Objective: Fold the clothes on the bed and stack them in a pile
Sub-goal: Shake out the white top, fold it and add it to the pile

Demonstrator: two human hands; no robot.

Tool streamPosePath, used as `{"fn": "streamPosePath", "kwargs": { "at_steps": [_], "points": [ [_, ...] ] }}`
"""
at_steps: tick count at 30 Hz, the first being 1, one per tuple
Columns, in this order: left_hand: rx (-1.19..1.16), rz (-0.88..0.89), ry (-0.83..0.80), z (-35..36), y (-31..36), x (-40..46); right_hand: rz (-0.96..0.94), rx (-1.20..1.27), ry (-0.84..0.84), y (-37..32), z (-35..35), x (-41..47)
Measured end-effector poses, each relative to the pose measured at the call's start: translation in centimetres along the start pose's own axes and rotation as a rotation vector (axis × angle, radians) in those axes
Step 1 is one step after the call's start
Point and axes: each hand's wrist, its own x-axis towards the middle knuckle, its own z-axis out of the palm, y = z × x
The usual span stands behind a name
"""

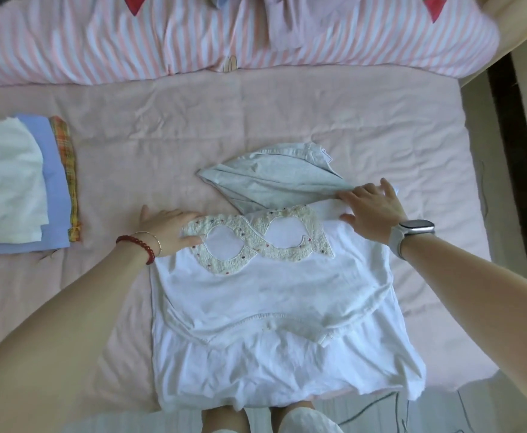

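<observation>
Pink bedding covers the bed [287,114], and a white top [271,292] lies flat on it at the near edge, hem hanging over, laid out so it can be folded. Its lace collar [256,239] faces up. Left hand [168,229] rests flat at the collar's left end, fingers under the lace; right hand [371,207] presses flat at the right shoulder, both grips released, likely smoothing. A grey garment [271,182] lies just beyond the top. The folded pile [21,182] sits well to its left.

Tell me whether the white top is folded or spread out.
Partly folded: the white top has one edge turned over its middle, its hem hanging off the bed.
</observation>
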Motion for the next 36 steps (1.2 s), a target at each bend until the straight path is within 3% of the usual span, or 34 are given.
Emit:
{"fn": "streamPosePath", "kwargs": {
  "at_steps": [8, 17, 22, 30, 36],
  "points": [
    [-0.176, -0.096, -0.132, 0.2, -3.6, -1.5, 0.041, 0.087, 0.106, 0.1, 0.3, -1.6],
    [-0.370, -0.134, 0.051, -2.3, -7.1, -5.6, 0.085, 0.002, 0.215, 1.1, -2.3, -2.6],
    [-0.268, -0.172, 0.144, -3.3, -7.1, -6.0, 0.149, -0.029, 0.208, -0.2, -3.2, -2.4],
    [-0.303, -0.191, 0.220, -5.7, -6.9, -5.2, 0.202, -0.047, 0.221, 0.2, -5.0, -2.0],
    [-0.390, -0.201, 0.532, -11.7, -7.3, -5.7, 0.241, 0.022, 0.445, 0.9, -10.7, -0.7]
  ]
}}
